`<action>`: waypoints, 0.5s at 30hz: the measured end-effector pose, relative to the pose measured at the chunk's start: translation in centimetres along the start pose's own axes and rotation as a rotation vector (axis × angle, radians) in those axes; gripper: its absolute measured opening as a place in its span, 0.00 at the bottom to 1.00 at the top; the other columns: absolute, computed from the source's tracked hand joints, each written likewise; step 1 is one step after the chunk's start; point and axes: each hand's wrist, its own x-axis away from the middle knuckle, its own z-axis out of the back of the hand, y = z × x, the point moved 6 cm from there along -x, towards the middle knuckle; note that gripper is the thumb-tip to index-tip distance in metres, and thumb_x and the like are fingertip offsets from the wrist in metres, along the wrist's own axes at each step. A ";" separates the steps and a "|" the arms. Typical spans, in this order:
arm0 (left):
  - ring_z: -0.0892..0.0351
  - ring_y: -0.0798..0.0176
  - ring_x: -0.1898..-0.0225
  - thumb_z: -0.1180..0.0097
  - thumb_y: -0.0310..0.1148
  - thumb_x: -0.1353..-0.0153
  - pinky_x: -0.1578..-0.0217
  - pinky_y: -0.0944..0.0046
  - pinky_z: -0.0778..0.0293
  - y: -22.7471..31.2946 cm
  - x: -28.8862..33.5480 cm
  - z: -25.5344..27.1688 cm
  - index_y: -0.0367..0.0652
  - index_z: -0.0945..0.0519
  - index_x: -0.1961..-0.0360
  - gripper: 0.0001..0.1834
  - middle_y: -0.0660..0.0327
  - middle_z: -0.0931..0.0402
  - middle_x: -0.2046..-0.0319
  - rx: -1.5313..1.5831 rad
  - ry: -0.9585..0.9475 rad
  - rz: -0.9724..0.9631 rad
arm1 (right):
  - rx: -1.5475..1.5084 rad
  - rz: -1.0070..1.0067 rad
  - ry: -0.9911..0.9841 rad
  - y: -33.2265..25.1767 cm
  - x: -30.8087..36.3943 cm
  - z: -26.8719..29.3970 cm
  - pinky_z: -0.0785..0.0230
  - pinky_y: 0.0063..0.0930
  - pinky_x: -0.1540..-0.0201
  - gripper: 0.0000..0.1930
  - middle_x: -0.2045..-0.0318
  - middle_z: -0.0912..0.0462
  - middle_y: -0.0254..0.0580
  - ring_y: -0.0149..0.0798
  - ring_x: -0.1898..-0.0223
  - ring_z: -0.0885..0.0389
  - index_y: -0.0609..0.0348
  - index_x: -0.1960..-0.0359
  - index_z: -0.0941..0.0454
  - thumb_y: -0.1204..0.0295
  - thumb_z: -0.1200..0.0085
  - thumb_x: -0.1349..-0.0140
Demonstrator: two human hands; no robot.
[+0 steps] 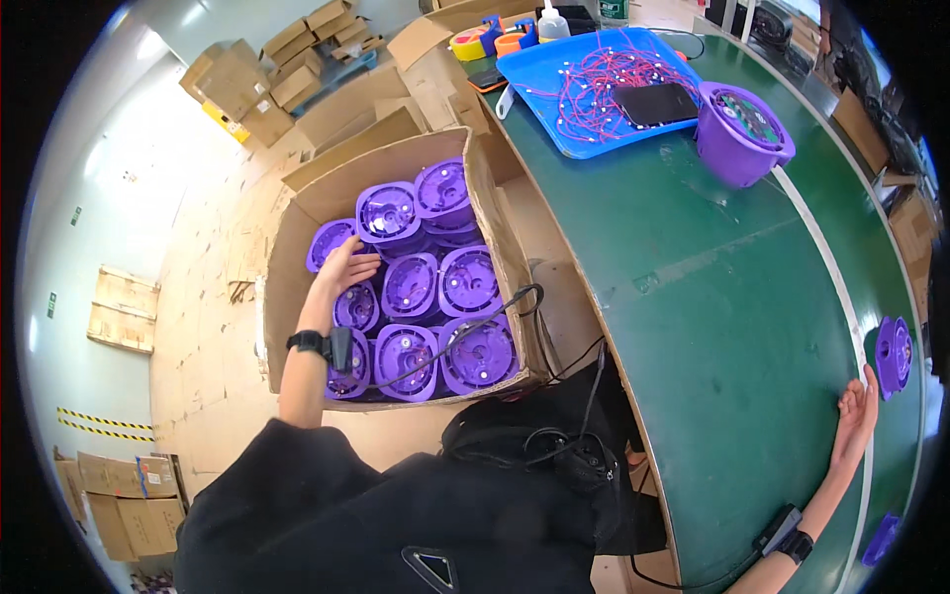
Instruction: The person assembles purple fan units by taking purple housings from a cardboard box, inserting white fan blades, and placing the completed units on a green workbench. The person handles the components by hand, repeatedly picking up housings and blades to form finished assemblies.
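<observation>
My left hand (348,269) reaches into an open cardboard box (287,267) filled with purple plastic housings (409,284). Its fingers are stretched out over the upper left ones, next to a raised purple housing (387,212); whether they touch it I cannot tell. Over on the green table (683,396), my right hand (855,421) holds nothing visible, its fingers apart and loosely bent. Just beyond its fingertips lies a round purple part (894,356), with a small gap seeming to separate them. A deep purple housing (742,139) with a green circuit board in it stands farther back.
At the table's far end a blue tray (569,148) holds tangled red wires (614,84) and a black phone (655,104). Tape rolls (475,42) and a white bottle (552,22) stand behind it. A black cable (475,332) crosses the box. Another purple part (881,540) lies at right.
</observation>
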 end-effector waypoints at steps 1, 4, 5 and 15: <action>0.25 0.43 0.44 0.53 0.58 0.34 0.43 0.49 0.28 -0.8 -1.9 -1.2 0.37 0.45 0.32 0.42 0.36 0.29 0.44 -0.005 -0.004 0.013 | 0.015 0.006 -0.013 -0.3 0.2 0.1 0.31 0.16 0.62 0.24 0.64 0.22 0.33 0.22 0.65 0.27 0.63 0.35 0.36 0.61 0.58 0.26; 0.28 0.43 0.42 0.52 0.61 0.35 0.42 0.47 0.29 -2.7 -6.5 -3.4 0.40 0.40 0.33 0.41 0.38 0.32 0.41 0.044 0.027 -0.027 | -0.004 0.009 0.062 -0.2 0.1 0.7 0.31 0.16 0.62 0.24 0.64 0.23 0.33 0.22 0.66 0.27 0.63 0.35 0.36 0.62 0.58 0.26; 0.27 0.43 0.43 0.52 0.61 0.35 0.44 0.47 0.27 -3.3 -7.4 -2.9 0.40 0.38 0.34 0.40 0.39 0.31 0.41 0.080 0.081 -0.038 | -0.013 0.014 0.033 0.1 0.2 0.7 0.32 0.17 0.63 0.23 0.64 0.22 0.33 0.22 0.66 0.27 0.64 0.35 0.35 0.62 0.58 0.26; 0.17 0.53 0.59 0.42 0.44 0.38 0.62 0.50 0.17 1.4 -5.7 1.8 0.37 0.27 0.47 0.25 0.52 0.21 0.56 0.001 0.214 -0.254 | -0.107 0.005 0.022 -1.7 1.5 -2.8 0.29 0.23 0.68 0.16 0.69 0.20 0.43 0.31 0.72 0.23 0.65 0.45 0.28 0.67 0.57 0.28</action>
